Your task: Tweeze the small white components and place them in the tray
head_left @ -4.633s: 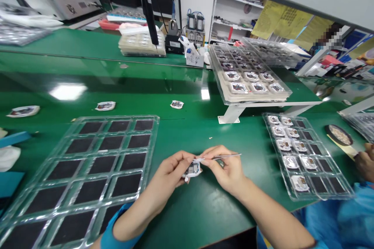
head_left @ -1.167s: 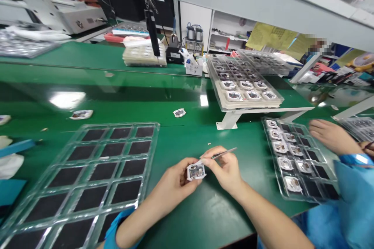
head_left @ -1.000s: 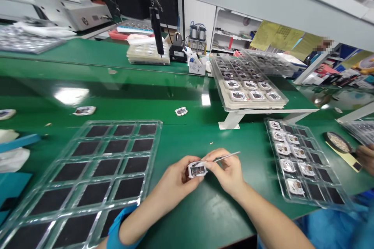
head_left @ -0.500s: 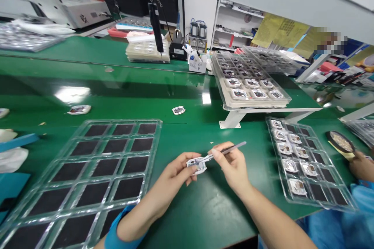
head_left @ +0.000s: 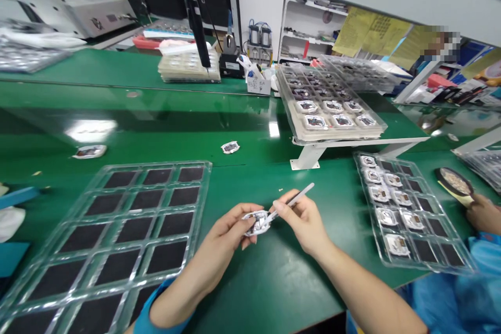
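My left hand pinches a small white part with a circuit board just above the green table. My right hand grips metal tweezers, whose tips touch the right edge of the part. To my left lies a clear tray with black empty pockets. On my right, a second clear tray holds several of the same white parts in its near-left pockets.
Loose parts lie on the green belt. A raised white stand carries stacked trays of parts. Another person's hand rests at the far right near a round dish. Equipment and a hanging driver stand behind.
The tweezers tilted upward and their tips stayed at the part's edge while my left hand turned the part flatter. The loose parts on the belt drifted left. The neighbour's hand pulled back right.
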Motion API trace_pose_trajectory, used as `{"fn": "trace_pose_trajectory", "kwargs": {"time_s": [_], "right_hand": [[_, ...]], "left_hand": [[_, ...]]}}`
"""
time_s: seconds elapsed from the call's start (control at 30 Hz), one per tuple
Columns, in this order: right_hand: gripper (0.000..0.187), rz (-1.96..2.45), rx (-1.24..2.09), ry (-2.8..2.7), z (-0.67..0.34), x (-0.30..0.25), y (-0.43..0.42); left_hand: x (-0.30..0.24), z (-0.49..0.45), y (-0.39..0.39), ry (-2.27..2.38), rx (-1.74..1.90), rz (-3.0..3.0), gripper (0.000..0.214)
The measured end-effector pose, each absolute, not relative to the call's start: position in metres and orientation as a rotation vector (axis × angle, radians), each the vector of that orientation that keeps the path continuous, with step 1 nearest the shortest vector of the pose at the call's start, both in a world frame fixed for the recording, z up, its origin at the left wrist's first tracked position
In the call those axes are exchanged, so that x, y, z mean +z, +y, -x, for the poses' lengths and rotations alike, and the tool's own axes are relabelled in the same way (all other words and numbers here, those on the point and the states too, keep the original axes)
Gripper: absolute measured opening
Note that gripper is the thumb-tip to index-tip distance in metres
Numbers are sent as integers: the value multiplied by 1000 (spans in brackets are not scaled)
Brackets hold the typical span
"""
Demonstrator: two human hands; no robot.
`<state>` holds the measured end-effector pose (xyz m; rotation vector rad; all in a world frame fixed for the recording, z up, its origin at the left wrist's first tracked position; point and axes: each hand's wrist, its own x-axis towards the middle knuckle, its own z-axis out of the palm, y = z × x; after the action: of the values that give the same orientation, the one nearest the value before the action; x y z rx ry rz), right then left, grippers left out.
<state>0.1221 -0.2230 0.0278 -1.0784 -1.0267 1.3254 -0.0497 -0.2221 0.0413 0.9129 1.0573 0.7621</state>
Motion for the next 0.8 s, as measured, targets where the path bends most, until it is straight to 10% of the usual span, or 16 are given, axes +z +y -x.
{"fn": "trace_pose_trajectory", "kwargs": {"time_s": [0.8], "right_hand": [[22, 1081, 1283, -926, -121, 27, -221]], "left_hand": [[43, 48, -221, 1084, 758, -1226, 23]]}}
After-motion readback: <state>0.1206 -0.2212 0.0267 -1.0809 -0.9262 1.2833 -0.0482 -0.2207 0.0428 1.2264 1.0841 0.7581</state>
